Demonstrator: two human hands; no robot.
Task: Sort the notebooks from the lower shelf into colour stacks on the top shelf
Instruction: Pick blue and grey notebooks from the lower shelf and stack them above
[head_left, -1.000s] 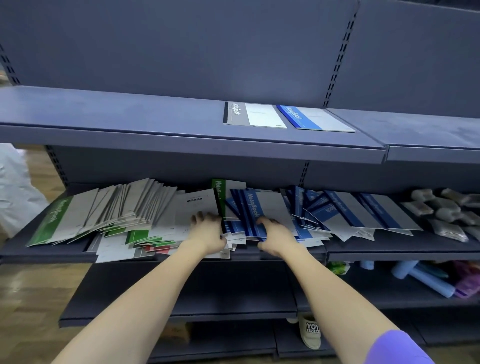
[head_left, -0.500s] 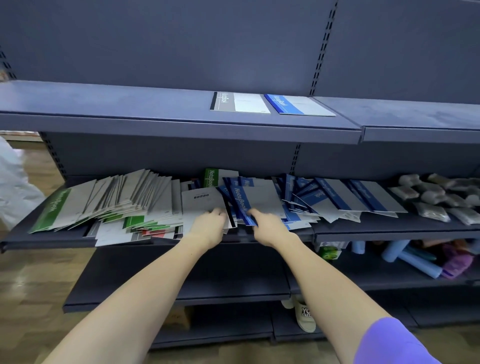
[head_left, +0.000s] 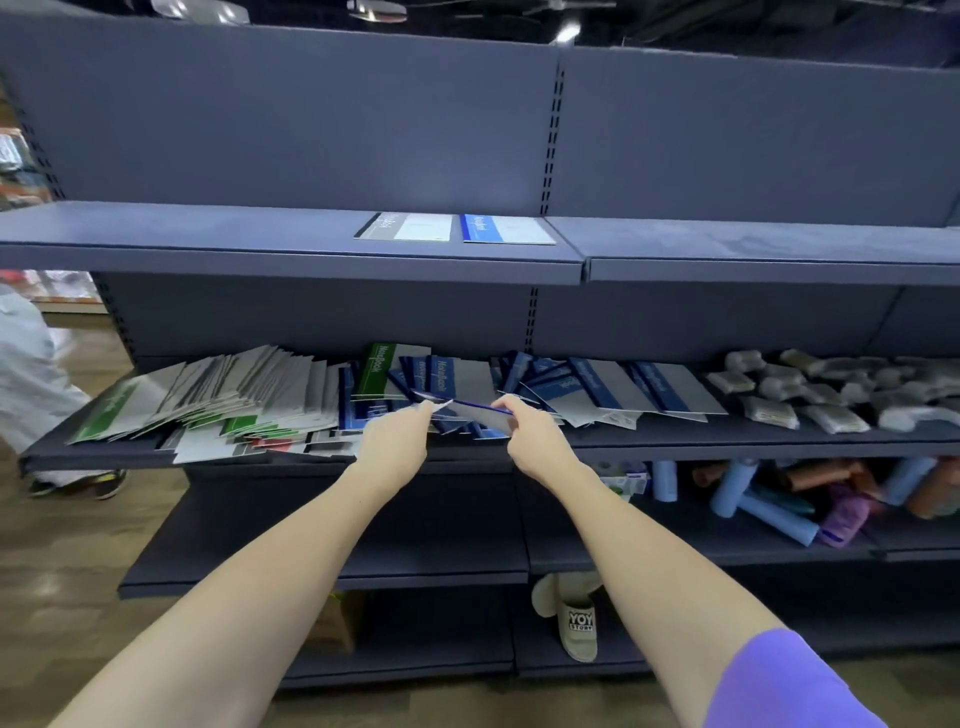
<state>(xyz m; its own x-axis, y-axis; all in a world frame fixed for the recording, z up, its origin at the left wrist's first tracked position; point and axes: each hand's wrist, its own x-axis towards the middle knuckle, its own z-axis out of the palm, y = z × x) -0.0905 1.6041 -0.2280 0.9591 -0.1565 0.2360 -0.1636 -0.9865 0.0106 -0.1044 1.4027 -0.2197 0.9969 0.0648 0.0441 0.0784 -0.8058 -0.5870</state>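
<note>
Head view. Landmark: the lower shelf (head_left: 675, 441), flat dark metal, strewn with thin rectangular notebooks. Just above its front edge, near the middle, both hands hold one blue-edged notebook (head_left: 480, 413), tilted, its pale cover matte. The left hand (head_left: 397, 441) pinches its left corner with curled fingers; the right hand (head_left: 535, 436) grips its right edge. Left along that shelf lies a fanned heap of green-and-grey notebooks (head_left: 208, 400); right, blue notebooks (head_left: 597, 387), then lumpy grey packets (head_left: 810, 389). On the top shelf (head_left: 208, 244) above lie a grey notebook (head_left: 405, 227) and a blue notebook (head_left: 506, 229), flat, side by side.
</note>
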